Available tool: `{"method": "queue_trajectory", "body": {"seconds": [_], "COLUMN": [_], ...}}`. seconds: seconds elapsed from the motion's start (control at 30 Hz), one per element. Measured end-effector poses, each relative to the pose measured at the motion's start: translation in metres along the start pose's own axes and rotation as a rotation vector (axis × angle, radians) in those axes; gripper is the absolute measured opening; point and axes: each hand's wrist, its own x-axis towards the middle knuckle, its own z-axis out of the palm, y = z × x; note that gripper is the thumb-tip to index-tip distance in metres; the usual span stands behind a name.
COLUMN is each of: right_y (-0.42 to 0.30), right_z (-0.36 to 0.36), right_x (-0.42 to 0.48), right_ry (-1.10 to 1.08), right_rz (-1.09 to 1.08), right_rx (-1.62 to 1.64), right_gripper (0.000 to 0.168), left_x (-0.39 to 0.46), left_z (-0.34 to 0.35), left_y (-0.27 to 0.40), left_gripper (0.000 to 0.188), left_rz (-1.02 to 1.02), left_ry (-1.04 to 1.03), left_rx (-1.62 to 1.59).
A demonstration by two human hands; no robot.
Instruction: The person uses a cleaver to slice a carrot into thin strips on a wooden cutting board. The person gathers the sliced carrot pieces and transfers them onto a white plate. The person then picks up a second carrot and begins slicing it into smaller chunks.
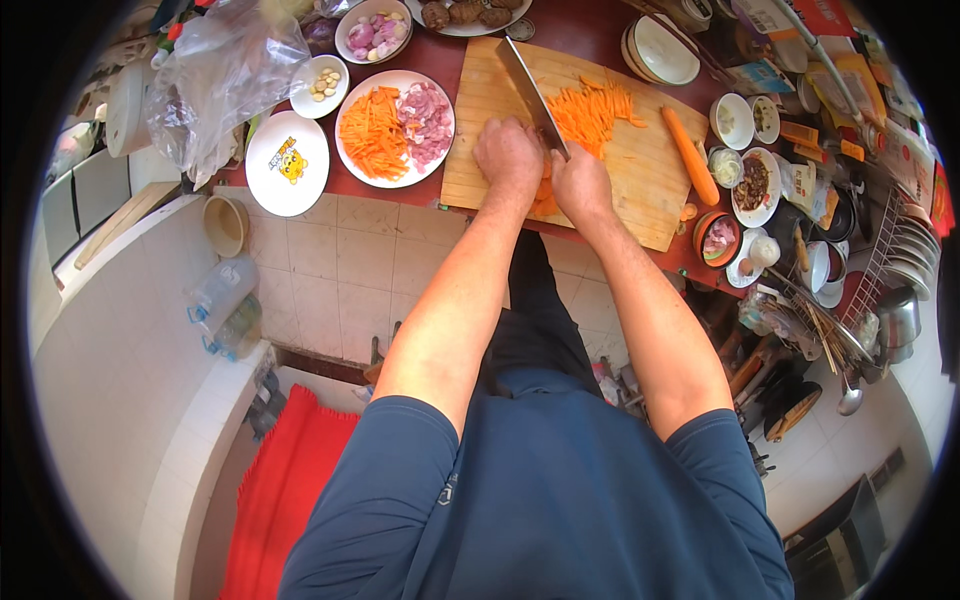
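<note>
My right hand [583, 184] grips the handle of a cleaver [531, 96], whose blade points away from me over a wooden cutting board [480, 90]. Curled close along the blade's left side, my left hand [510, 154] presses on carrot slices [545, 201]; its fingertips are hidden. The slices show between my two hands near the board's front edge. To the right of the blade lies a heap of carrot shreds [589, 112]. A peeled whole carrot [690, 157] rests across the board's right side.
Left of the board, a plate [375, 177] holds shredded carrot [371, 135] and cut raw meat [426, 124]. A white plate [286, 196] sits beside it. Bowls of garlic [325, 84] and shallots [377, 36] stand behind. Small bowls [732, 120] and a dish rack [874, 270] crowd the right.
</note>
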Motion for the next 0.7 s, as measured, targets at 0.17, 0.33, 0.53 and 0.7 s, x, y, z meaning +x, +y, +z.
{"method": "queue_trajectory", "body": {"seconds": [0.17, 0.33, 0.53, 0.7], "right_y": [0.005, 0.024, 0.034, 0.045], "right_z": [-0.017, -0.038, -0.050, -0.043], "right_x": [-0.024, -0.035, -0.045, -0.055], "right_ry": [0.095, 0.128, 0.082, 0.078], "right_rz": [0.006, 0.082, 0.101, 0.070], "right_rx": [0.140, 0.202, 0.232, 0.276], "right_gripper": [0.022, 0.024, 0.023, 0.020], "left_x": [-0.010, -0.022, -0.031, -0.033], "left_z": [0.002, -0.019, -0.029, -0.025], "left_y": [-0.019, -0.039, -0.055, -0.038], "left_gripper": [0.014, 0.023, 0.027, 0.023], "left_rz": [0.258, 0.138, 0.077, 0.212], "left_ry": [0.033, 0.006, -0.074, -0.026], "left_rx": [-0.221, -0.321, -0.135, -0.055]}}
